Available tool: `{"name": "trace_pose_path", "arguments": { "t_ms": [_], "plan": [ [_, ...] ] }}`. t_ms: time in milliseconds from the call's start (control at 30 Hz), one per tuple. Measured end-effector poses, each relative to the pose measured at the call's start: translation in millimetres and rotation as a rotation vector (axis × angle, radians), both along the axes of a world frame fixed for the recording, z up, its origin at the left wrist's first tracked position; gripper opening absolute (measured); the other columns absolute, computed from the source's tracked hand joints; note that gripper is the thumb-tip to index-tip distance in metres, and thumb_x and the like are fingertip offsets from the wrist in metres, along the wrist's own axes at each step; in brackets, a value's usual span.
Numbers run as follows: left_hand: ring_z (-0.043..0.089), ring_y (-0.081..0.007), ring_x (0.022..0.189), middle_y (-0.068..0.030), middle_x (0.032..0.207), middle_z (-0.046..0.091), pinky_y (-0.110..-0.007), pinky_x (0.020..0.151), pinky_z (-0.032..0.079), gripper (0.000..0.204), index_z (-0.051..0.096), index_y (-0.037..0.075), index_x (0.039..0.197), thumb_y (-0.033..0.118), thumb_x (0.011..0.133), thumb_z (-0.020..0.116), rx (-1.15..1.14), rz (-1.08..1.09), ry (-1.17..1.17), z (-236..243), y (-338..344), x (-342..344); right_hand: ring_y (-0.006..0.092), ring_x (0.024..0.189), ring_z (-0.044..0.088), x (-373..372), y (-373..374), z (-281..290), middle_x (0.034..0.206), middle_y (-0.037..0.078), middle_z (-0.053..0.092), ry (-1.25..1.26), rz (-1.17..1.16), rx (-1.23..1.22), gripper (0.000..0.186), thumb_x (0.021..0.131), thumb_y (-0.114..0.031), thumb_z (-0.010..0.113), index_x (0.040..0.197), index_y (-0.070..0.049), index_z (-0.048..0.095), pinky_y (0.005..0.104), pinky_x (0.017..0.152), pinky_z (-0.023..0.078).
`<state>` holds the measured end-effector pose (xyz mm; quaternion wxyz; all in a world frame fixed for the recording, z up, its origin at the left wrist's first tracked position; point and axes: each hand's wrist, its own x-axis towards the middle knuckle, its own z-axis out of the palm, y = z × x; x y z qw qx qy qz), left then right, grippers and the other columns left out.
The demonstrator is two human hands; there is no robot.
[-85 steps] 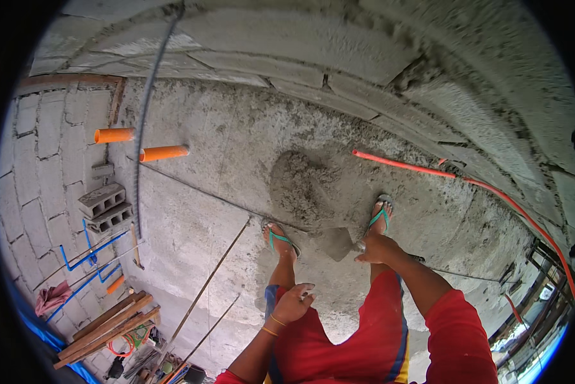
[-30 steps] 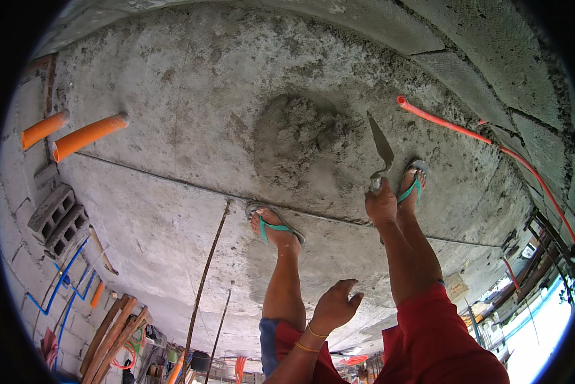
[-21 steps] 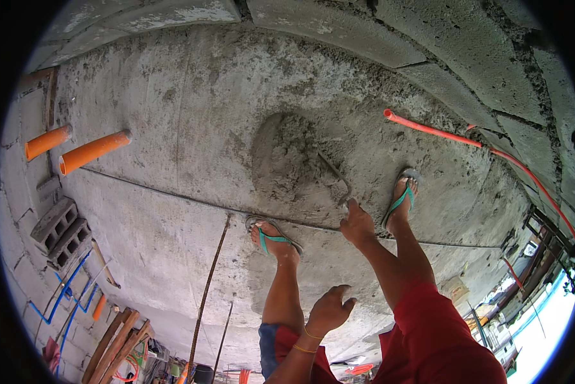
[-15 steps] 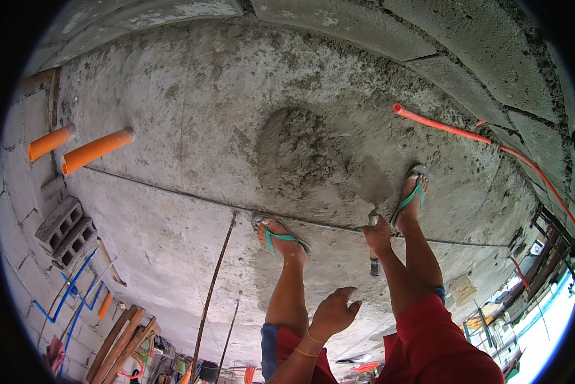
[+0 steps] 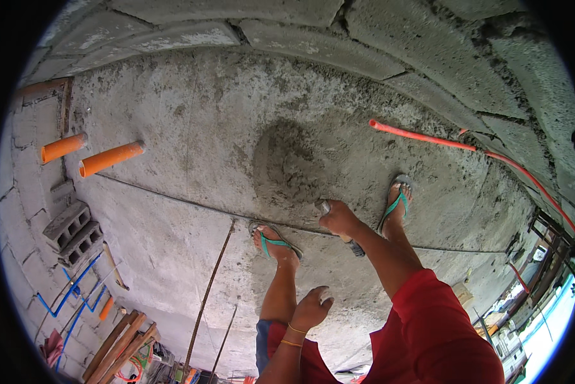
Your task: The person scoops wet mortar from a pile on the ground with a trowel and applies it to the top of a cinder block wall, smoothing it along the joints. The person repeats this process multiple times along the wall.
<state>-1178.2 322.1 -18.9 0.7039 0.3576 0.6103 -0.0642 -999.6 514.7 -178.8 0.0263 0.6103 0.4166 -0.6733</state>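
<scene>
My right hand (image 5: pixel 340 219) is wrapped round the handle of a trowel (image 5: pixel 356 248), whose dark butt end sticks out behind my fist. The blade is hard to make out against the wet mortar (image 5: pixel 287 157), which lies in a dark mound on the concrete floor just ahead of this hand. My left hand (image 5: pixel 311 308) hangs over my left thigh with nothing in it, the thumb apart from loosely bent fingers. My feet, in flip-flops (image 5: pixel 274 242) with green straps, stand apart on either side of the right hand.
Two orange pipe stubs (image 5: pixel 111 159) rise at the left, near hollow blocks (image 5: pixel 73 233). A red-orange conduit (image 5: pixel 428 136) runs along the right. One thin rod (image 5: pixel 172 201) crosses the floor; rusty rebar (image 5: pixel 210 288) stands upright nearer me. A block wall (image 5: pixel 300 40) borders the far side.
My right hand has swung left and forward with the trowel, to the near edge of the mortar mound. The blade, plain before, now blends into the mortar. My left hand has shifted slightly left.
</scene>
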Motion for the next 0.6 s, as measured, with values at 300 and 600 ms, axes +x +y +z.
{"name": "trace_pose_path", "arguments": {
  "t_ms": [300,600],
  "plan": [
    [0.072,-0.0206,0.098,-0.0121,0.11,0.073,-0.033,0.087,0.058,0.028,0.067,-0.002,0.123,0.01,0.098,0.069,0.441,0.346,-0.021,148,22,-30,0.0385,0.087,0.073,114,81,397,0.092,0.025,0.073,0.0,0.472,0.093,0.047,0.076,-0.021,0.073,0.114,0.006,0.067,0.0472,0.076,0.057],
    [0.071,-0.0202,0.08,-0.008,0.101,0.073,-0.033,0.066,0.055,0.025,0.068,0.002,0.121,0.013,0.098,0.068,0.291,0.69,0.186,267,33,-100,0.0164,0.075,0.065,297,172,799,0.085,0.004,0.069,-0.111,0.515,-0.099,0.034,0.084,-0.025,0.081,0.112,-0.008,0.071,0.0341,0.062,0.053]
  ]
}}
